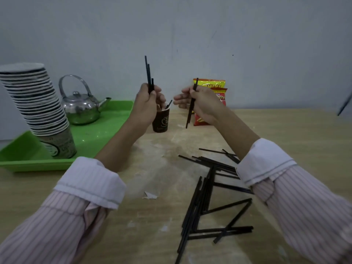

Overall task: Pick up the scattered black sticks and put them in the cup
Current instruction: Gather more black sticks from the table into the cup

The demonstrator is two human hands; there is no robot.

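Hands [146, 105] aloft above cup [161, 121]

Left hand [146, 103] grips a few upright black sticks [149, 77] above brown paper cup [161, 121]; right hand [200, 103] pinches one stick [191, 105]. Loose stick pile [205, 197] at 5 o'clock. Green tray [91, 141], kettle [82, 109], cup stack [38, 107] at 9 o'clock.

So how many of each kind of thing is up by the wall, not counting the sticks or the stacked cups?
Kettle: 1
Green tray: 1
Brown cup with a stick in it: 1
Snack bags: 2
Total: 5
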